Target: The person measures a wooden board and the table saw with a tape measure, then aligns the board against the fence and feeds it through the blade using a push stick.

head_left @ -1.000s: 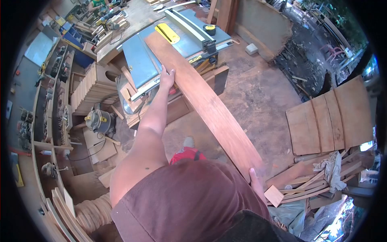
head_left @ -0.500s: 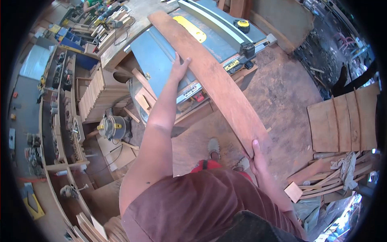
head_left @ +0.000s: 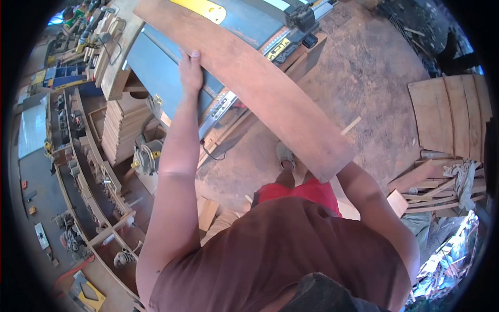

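Note:
A long, flat wooden board (head_left: 260, 83) runs diagonally from the blue-grey table saw (head_left: 156, 67) out over the floor toward my body. My left hand (head_left: 191, 73) is at the board's left edge above the saw table, its thumb up against that edge and its fingers stretched out. At the board's near end my right forearm (head_left: 364, 187) goes underneath; the board hides that hand, which supports this end. Part of the saw's yellow insert plate (head_left: 205, 9) shows beyond the board, with the black end of the fence (head_left: 300, 18) to its right.
Stacked wooden slats (head_left: 122, 125) and a shop vacuum (head_left: 149, 156) stand left of the saw. Shelving with tools (head_left: 78, 151) lines the far left. On the right are a curved wooden panel (head_left: 447, 114) and piled offcuts (head_left: 431, 187). A thin stick (head_left: 352, 125) shows beside the board.
The board and my left hand have shifted left in view, and the board's near end looks higher. My right hand, earlier visible with its thumb on top, is now hidden beneath the board.

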The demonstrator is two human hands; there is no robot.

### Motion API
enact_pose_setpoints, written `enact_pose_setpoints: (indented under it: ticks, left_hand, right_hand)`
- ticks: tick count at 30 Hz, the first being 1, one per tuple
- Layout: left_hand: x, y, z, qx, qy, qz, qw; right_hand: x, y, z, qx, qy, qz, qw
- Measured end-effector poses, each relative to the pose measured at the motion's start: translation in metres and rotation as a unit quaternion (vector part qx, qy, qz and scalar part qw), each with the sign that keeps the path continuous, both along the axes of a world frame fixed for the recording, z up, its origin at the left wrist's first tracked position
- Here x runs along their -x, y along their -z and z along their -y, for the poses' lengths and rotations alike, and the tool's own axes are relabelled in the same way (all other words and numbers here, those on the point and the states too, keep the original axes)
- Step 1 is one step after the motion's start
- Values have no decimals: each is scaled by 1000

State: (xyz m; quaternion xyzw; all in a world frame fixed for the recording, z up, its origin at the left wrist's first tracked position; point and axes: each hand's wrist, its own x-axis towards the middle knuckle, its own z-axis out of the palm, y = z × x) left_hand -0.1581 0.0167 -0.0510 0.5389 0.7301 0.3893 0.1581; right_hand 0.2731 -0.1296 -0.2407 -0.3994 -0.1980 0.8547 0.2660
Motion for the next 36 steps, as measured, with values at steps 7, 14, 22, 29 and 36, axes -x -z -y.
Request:
enact_pose_setpoints:
  ticks: [7, 14, 22, 29, 36]
  left_hand:
    - [7, 26, -3, -10, -29, 264, 964]
    - [33, 42, 3, 18, -43, 285, 957]
    - [12, 35, 4, -14, -77, 317, 945]
    - [18, 26, 3, 0, 1, 162, 987]
    - [18, 27, 3, -19, 26, 146, 989]
  right_hand:
    - [134, 65, -96, -86, -144, 44, 985]
    - [188, 70, -139, 28, 22, 26, 999]
    - [209, 45, -137, -207, 112, 96, 967]
    - [198, 83, -144, -307, 164, 185, 919]
    - [223, 80, -114, -249, -17, 176, 952]
